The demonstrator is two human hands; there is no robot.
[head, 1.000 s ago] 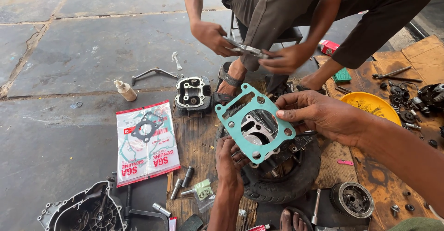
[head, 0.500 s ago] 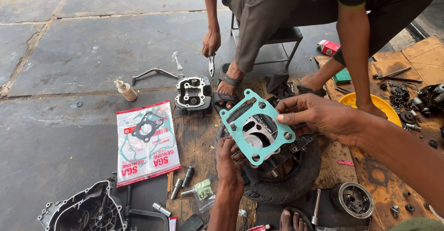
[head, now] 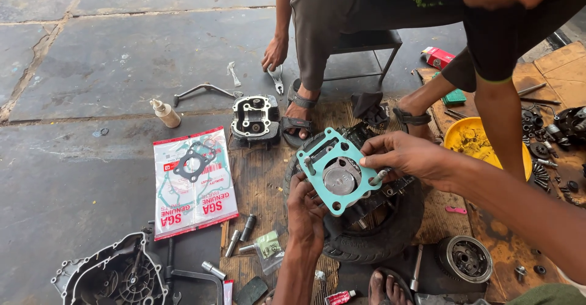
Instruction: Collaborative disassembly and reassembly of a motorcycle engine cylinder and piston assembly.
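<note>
A teal gasket point(head: 334, 171) lies tilted over an engine block point(head: 378, 189) that rests inside a small black tyre point(head: 372, 238). A metal piston top point(head: 342, 177) shows through the gasket's round hole. My left hand point(head: 305, 210) grips the gasket's lower left edge from below. My right hand point(head: 406, 155) pinches its right edge beside a stud. A person sitting on a stool faces me; that person's hand point(head: 274, 53) hangs near the floor beside a small tool point(head: 278, 79).
A cylinder head point(head: 255, 117) lies on the floor behind the tyre. A gasket kit packet point(head: 194, 183) lies to the left, a small bottle point(head: 165, 113) beyond it. A yellow bowl point(head: 482, 143), loose bolts and a crankcase cover point(head: 113, 274) surround the wooden board.
The teal gasket has dropped lower onto the engine studs, with the piston now showing through it. The seated person's hand moved down toward the floor and they leaned forward.
</note>
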